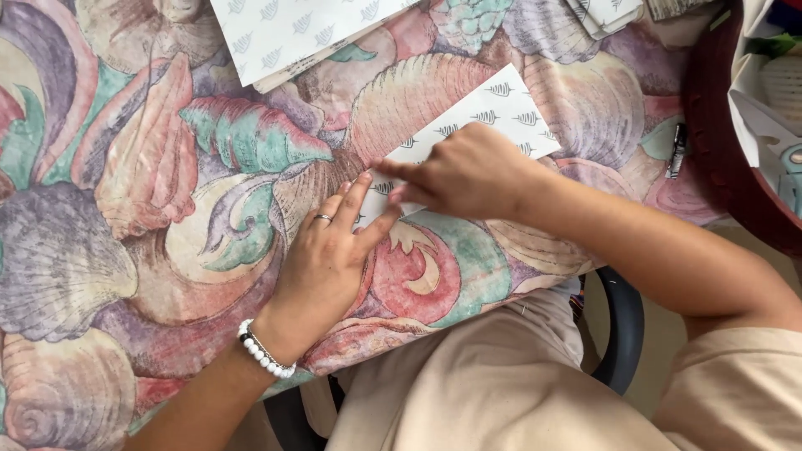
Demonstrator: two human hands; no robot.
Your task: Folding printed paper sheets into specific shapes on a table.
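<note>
Both hands [326, 259] pressing patterned paper [501, 104], basket [710, 125] nearby

A home craft table: shell-patterned tablecloth [125, 209], patterned paper sheets [284, 33], chair [622, 334].

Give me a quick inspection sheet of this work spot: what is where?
Surface: tablecloth printed with large seashells in pastel colours.
Job's things: white paper strip with small leaf print, lying flat.
Hands: left hand flat on the cloth, fingers touching the strip's end; right hand presses on the strip.
Clutter: more leaf-print sheets at the top edge; small dark clip-like object, unclear.
Cables: nothing seen.
Surroundings: dark red basket at right; dark chair below.
</note>
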